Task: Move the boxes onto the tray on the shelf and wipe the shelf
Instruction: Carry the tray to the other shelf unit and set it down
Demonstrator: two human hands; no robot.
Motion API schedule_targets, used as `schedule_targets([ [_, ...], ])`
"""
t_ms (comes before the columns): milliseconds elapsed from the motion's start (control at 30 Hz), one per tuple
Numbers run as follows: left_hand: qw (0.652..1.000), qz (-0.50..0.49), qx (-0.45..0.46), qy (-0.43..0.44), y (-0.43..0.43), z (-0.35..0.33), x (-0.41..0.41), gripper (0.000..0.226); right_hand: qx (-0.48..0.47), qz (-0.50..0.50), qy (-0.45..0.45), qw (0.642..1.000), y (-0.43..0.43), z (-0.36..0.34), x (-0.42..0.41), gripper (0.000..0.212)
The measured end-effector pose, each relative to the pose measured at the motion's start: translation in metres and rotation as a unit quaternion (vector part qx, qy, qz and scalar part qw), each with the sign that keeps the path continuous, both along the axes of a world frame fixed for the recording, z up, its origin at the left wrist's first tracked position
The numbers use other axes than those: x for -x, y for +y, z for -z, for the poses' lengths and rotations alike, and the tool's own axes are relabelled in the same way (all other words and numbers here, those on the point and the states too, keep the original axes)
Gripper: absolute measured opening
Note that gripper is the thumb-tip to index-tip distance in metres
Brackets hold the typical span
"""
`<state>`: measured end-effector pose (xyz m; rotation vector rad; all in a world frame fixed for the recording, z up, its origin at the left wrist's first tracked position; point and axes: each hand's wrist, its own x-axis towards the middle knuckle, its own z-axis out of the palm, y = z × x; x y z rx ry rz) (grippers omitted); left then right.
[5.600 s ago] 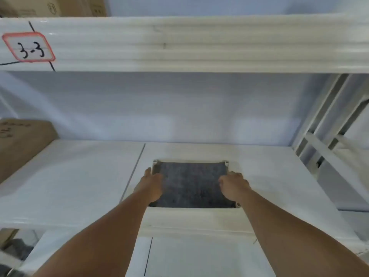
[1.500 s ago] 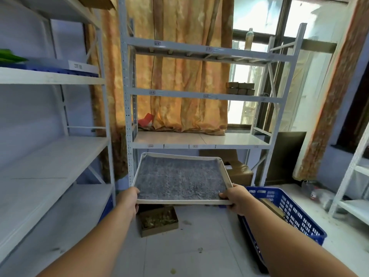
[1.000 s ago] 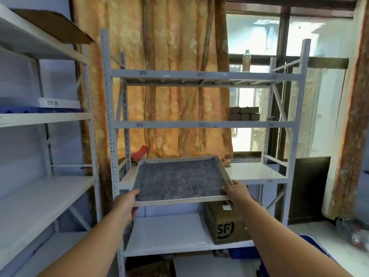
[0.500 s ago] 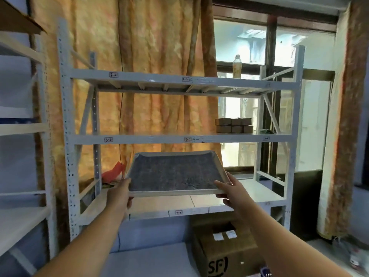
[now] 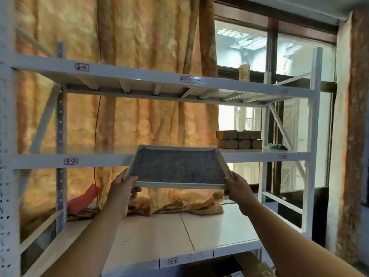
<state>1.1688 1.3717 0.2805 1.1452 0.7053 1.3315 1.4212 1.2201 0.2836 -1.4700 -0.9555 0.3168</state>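
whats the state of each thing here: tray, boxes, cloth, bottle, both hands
tray: held in the air, tilted, nothing on it
boxes: stacked on the middle shelf
cloth: lying beside the boxes
bottle: upright on the top shelf
left hand: grip on tray
right hand: grip on tray

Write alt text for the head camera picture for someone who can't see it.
Two bare hands, left hand and right hand, hold a grey-lined tray up to a white metal shelf that carries stacked brown boxes, with orange curtains behind.
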Motion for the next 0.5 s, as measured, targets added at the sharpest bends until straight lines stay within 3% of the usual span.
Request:
schedule_targets([
  [300, 0.998, -0.012, -0.059, 0.006, 0.068, -0.026, -0.063, 0.032, -0.069, 0.097, -0.001, 0.993, 0.114, -0.025, -0.078, 0.022],
  [500, 0.99, -0.117, -0.068, 0.038, 0.118, -0.063, -0.121, 0.008, 0.018, 0.118, -0.153, 0.981, 0.173, -0.058, -0.149, 0.03],
])
